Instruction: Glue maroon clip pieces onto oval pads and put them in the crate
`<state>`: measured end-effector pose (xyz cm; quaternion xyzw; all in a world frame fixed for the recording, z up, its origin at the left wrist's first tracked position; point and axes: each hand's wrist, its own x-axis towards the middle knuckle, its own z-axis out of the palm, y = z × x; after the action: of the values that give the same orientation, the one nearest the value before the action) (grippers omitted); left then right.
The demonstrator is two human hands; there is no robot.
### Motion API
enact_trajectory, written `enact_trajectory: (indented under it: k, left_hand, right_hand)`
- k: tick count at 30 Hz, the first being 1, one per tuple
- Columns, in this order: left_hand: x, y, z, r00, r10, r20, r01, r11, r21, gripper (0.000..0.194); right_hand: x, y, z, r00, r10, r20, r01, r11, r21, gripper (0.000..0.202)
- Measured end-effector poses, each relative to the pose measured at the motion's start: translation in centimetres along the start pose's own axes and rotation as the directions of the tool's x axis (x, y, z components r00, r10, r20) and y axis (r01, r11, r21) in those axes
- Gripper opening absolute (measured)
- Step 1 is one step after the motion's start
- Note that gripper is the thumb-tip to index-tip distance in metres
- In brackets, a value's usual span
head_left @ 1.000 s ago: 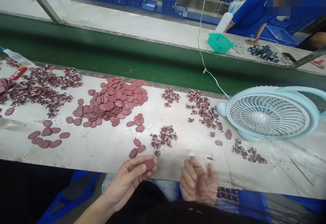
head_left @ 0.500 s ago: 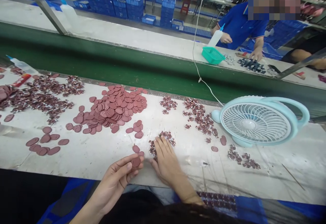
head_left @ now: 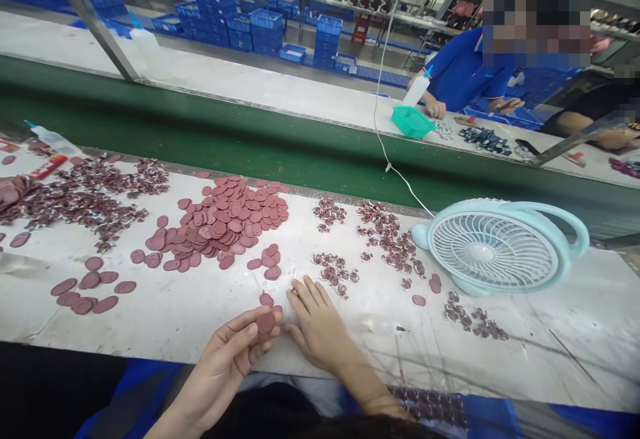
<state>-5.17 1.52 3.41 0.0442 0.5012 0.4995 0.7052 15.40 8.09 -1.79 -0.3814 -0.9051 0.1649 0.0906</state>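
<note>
Head view: a person sits at a long white worktop (head_left: 200, 306) beside a green belt (head_left: 250, 139). The left hand (head_left: 227, 362) pinches one maroon oval disc (head_left: 265, 323) between thumb and fingertips at the near edge of the worktop. The right hand (head_left: 317, 326) lies palm down just beside it, fingers spread flat on the surface; I cannot tell whether anything is under them. Small patterned pieces (head_left: 336, 270) lie scattered just beyond its fingertips.

By the look of it the work is far from done. A big heap of discs (head_left: 227, 216) waits further back, more patterned pieces (head_left: 90, 192) are piled to the left, and only a few discs (head_left: 90, 287) sit apart at front left.

A pale blue fan (head_left: 495, 246) stands on the right. Across the belt, a person in blue (head_left: 465, 72) works near a green basket (head_left: 413, 121).

Compared with half a second ago, the right hand has slid nearer, off the patterned cluster it covered; the left hand keeps its disc.
</note>
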Motion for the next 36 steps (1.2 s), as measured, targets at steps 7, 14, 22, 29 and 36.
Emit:
enact_trajectory:
  k: [7,14,22,29,36]
  left_hand:
    - [-0.4,-0.1,0.2,1.0,-0.021,-0.008,0.021,1.0,-0.007,0.033]
    - [-0.6,-1.2,0.4,0.997,-0.068,0.02,0.069,0.997,-0.018,0.03]
    - [-1.0,-1.8,1.2,0.993,-0.1,0.063,0.1,0.995,-0.005,0.029]
    - [-1.1,-2.6,1.1,0.99,-0.114,0.08,0.114,0.993,0.0,0.031]
    - [-1.3,-4.1,1.5,0.983,-0.084,0.165,0.072,0.994,0.077,0.029]
  right_hand:
    - [-3.5,0.3,-1.8,0.948,0.257,-0.19,-0.223,0.958,0.183,0.037]
    - [-4.3,0.6,-2.3,0.873,0.47,-0.129,-0.445,0.877,0.182,0.024]
    - [-4.2,1.0,-2.5,0.924,0.381,-0.025,-0.375,0.919,0.122,0.027]
    - [-4.4,1.4,-2.9,0.893,0.446,-0.058,-0.422,0.877,0.231,0.025]
    - [-7.1,-4.1,-3.3,0.73,0.683,0.02,-0.261,0.253,0.932,0.008]
